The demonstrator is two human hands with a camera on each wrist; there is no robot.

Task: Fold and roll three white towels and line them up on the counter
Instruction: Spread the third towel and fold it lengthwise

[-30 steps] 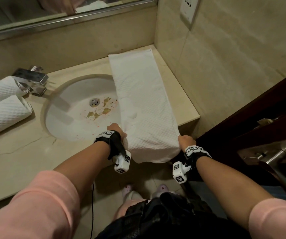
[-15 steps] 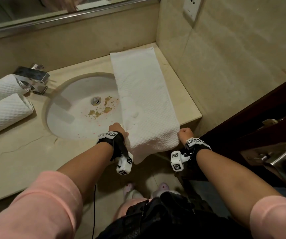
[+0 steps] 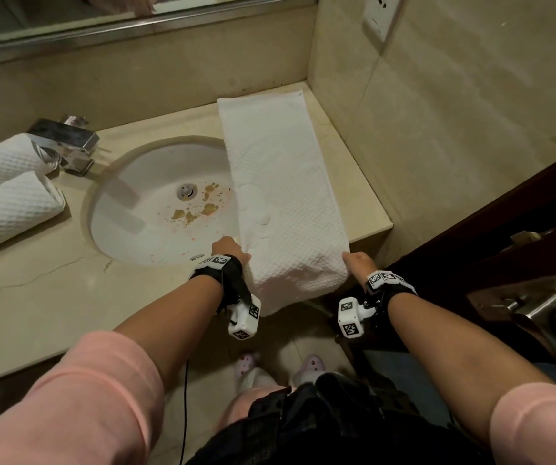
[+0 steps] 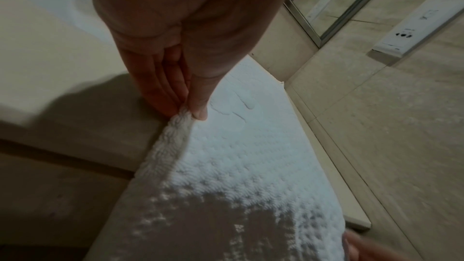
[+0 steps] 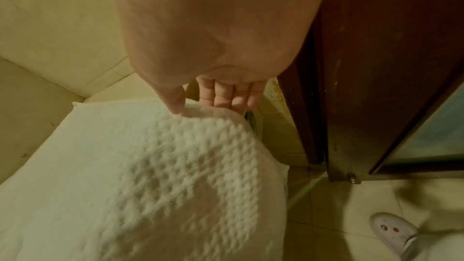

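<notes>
A long folded white towel [image 3: 280, 186] lies on the counter [image 3: 35, 297] right of the sink, its near end curling over the front edge. My left hand [image 3: 233, 248] pinches the towel's left side edge between thumb and fingers [image 4: 198, 104]. My right hand [image 3: 353, 263] grips the right side, thumb on top and fingers [image 5: 226, 94] underneath the towel [image 5: 140, 166]. Two rolled white towels [image 3: 5, 193] lie side by side at the counter's far left.
The oval sink [image 3: 162, 203] holds brownish stains near the drain. A chrome faucet [image 3: 65, 142] stands beside the rolled towels. A tiled wall with a socket plate [image 3: 378, 18] bounds the right end. A dark wooden door [image 3: 504, 246] and its handle are on the right.
Both hands have drawn the towel's hanging near end up and forward, so less of it hangs below the counter edge. The rolled towels have not moved.
</notes>
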